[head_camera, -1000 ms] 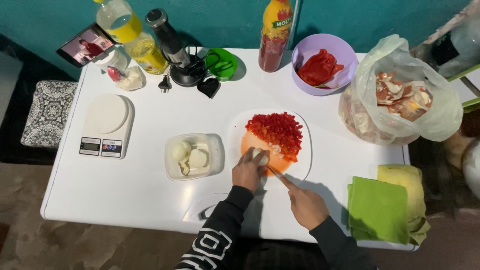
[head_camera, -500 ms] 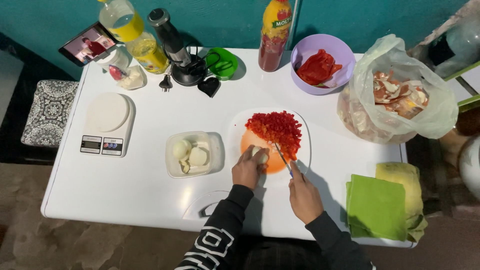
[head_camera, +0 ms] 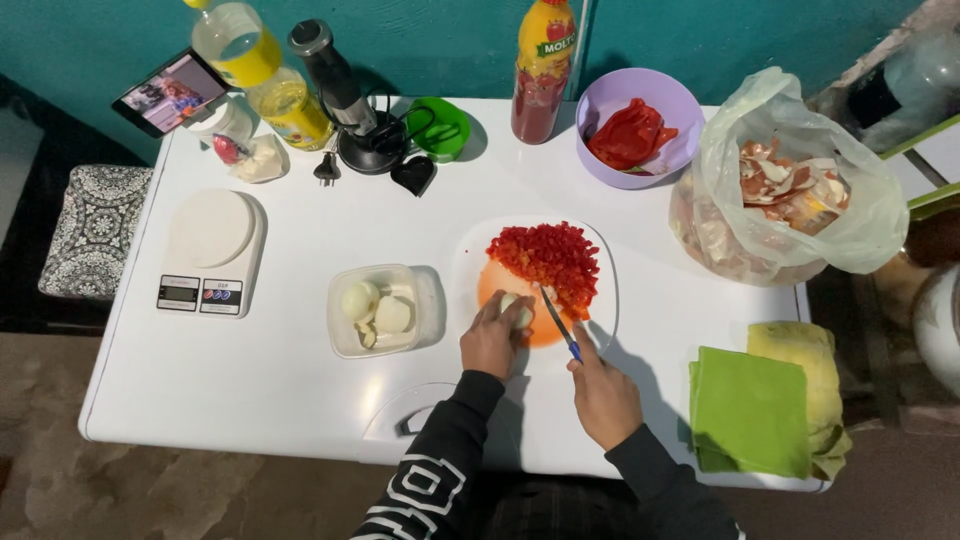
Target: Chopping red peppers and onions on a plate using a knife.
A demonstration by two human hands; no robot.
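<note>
Left hand (head_camera: 492, 338) pins onion (head_camera: 517, 309) on board (head_camera: 600, 300); right hand (head_camera: 603, 392) grips knife (head_camera: 557, 322), blade just beside left fingertips (pepper dice (head_camera: 548, 258) beyond). Best: curl fingertips back, slice steadily.

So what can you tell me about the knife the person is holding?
The knife is small and slim, with a thin dark blade and a blue handle. The right hand grips the handle, with a finger stretched along it. The blade points up and away from the person, tilted a bit to the left, over the white cutting board. Its tip sits beside the pale onion that the left hand holds down, close to the pile of chopped red pepper.
</note>
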